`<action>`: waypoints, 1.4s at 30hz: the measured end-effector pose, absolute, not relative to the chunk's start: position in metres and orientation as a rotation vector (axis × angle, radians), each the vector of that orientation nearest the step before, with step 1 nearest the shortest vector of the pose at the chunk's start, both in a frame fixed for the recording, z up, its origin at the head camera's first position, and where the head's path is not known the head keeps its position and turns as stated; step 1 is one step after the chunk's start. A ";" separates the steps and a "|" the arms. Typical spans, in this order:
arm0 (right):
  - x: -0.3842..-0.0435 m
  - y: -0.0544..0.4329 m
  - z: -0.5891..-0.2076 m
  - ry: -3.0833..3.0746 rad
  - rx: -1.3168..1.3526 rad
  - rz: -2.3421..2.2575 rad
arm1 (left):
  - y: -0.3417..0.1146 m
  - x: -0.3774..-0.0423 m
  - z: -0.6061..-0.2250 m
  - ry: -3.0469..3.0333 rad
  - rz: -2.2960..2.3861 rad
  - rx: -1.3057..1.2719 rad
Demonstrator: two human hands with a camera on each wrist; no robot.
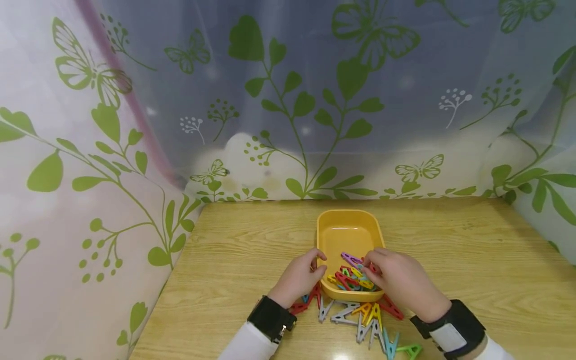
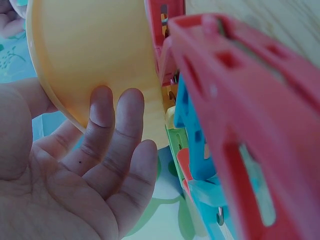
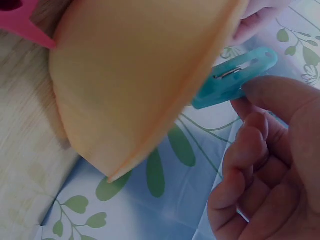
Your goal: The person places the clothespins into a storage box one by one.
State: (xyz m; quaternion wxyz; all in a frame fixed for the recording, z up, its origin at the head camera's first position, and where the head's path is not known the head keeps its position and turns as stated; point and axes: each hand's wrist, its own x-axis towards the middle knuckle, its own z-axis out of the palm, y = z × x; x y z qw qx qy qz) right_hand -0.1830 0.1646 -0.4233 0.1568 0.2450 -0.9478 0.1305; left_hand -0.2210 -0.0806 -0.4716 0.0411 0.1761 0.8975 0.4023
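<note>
A yellow plastic tub (image 1: 351,220) stands on the table, with a heap of coloured clothespins (image 1: 346,280) in its near end. My left hand (image 1: 299,275) holds the tub's left rim. In the left wrist view, thumb and one finger reach over the rim while other fingers (image 2: 102,107) lie along the outer wall. Over the right rim, my right hand (image 1: 398,275) pinches a teal clothespin (image 3: 232,80) between thumb and forefinger. A purple clothespin (image 1: 351,259) lies inside the tub near those fingertips.
Several more clothespins lie on the wooden table (image 1: 252,235) in front of the tub: grey (image 1: 345,312), yellow (image 1: 374,314), red (image 1: 391,307), blue (image 1: 390,344) and green (image 1: 410,350). A leaf-patterned curtain (image 1: 288,100) hangs behind the table and along both sides.
</note>
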 end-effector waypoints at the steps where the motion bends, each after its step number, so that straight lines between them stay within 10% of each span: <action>1: -0.184 0.164 -0.425 -2.711 0.698 0.364 | -0.081 -0.221 -0.472 2.748 1.232 0.538; 42: -0.179 0.187 -0.427 -2.737 0.604 0.384 | -0.080 -0.224 -0.474 2.749 1.225 0.550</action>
